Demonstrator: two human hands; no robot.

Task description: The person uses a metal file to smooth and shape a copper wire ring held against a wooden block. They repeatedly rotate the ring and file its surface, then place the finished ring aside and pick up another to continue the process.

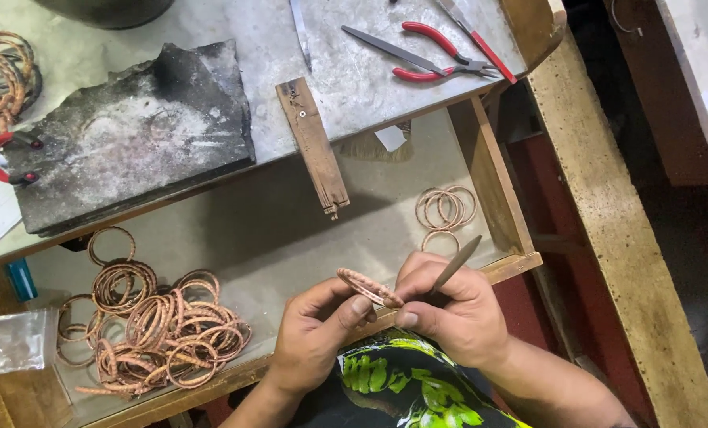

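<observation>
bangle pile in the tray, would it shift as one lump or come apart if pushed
The bangle pile probably comes apart: the rings lie loose and overlapping. Thin and round, any on edge may roll. Interlocked ones might drag neighbours across the tray.

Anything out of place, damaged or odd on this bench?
The dark slab on the benchtop is scorched, ash-grey and ragged at its edges. The copper-coloured bangles lie in a tangled heap in the drawer, unlike the small flat group at the right. The left hand and right hand grip one bangle normally.
</observation>
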